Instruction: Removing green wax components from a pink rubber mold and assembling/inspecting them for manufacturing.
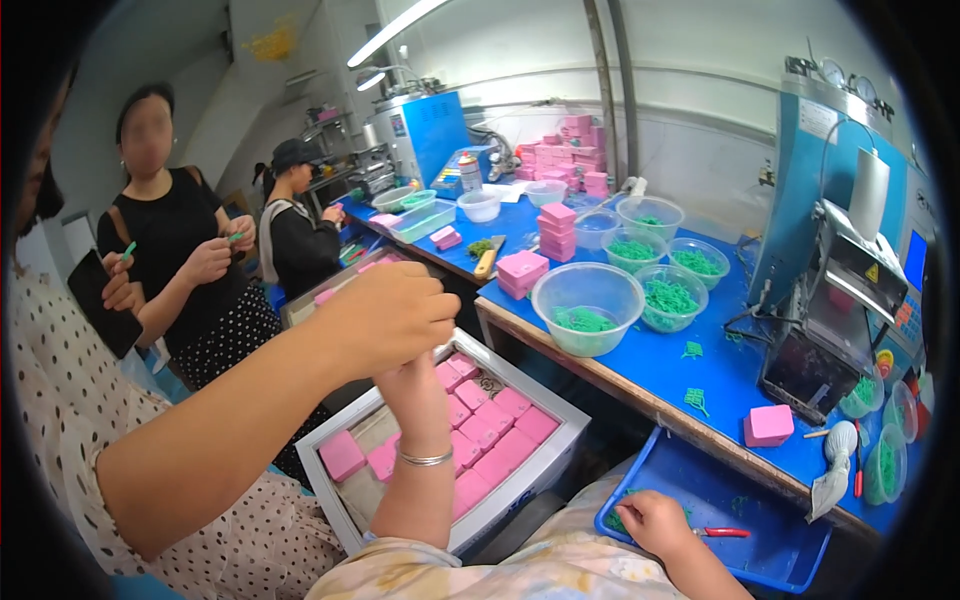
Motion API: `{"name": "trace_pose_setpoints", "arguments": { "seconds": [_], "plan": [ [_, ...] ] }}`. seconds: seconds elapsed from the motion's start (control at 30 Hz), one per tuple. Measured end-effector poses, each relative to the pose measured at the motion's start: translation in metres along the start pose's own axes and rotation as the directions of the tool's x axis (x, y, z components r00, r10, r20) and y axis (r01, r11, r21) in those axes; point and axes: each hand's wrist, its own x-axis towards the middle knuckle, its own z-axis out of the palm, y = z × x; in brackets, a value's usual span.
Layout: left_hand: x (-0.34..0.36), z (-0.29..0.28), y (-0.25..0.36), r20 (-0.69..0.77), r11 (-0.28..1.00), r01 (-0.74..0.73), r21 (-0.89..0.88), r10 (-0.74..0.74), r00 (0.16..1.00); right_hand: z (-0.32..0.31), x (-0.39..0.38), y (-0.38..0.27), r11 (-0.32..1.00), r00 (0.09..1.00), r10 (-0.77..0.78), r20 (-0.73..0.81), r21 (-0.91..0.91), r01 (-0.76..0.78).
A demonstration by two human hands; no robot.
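Observation:
My left hand [412, 385], with a silver bangle on the wrist, is raised above a white-framed box [570, 432] of pink blocks [492, 420]. A co-worker's closed hand [385, 312], reaching from a dotted sleeve at the left, meets it and hides my fingers; anything between the two hands is hidden. Low at the right, my right hand [655, 522] is closed over the left end of a blue tray [790, 578]. Small green pieces [618, 518] show by its fingertips, but I cannot make out what it grips. Red-handled pliers [722, 532] lie beside it in the tray.
Clear bowls [588, 285] with green pieces, stacked pink blocks [556, 235] and a wooden-handled brush [487, 262] stand on the blue bench [640, 370]. A blue machine [800, 200] stands at the right. One person [165, 220] stands at left; another [300, 225] works farther back.

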Motion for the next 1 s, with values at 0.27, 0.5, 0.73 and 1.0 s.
{"name": "trace_pose_setpoints", "arguments": {
  "seconds": [0.27,0.5,0.73,1.0],
  "plan": [
    [0.031,-0.001,0.012,0.051,0.927,-0.273,0.256,0.268,0.962,0.01,0.004,0.007,1.0,1.0,-0.027,-0.015,-0.007,0.027],
    [-0.015,0.013,-0.051,0.229,0.932,-0.148,0.331,0.073,0.971,0.0,0.002,0.011,0.999,0.989,0.022,0.146,-0.04,-0.016],
    [-0.089,-0.033,-0.083,0.408,0.394,-0.432,0.811,-0.911,-0.064,0.008,0.003,0.009,0.989,0.916,0.093,0.391,-0.14,-0.041],
    [0.092,-0.005,0.046,0.192,0.826,-0.268,0.496,0.197,0.961,-0.008,0.001,-0.012,0.963,0.874,0.228,0.429,-0.232,-0.137]
  ]
}}
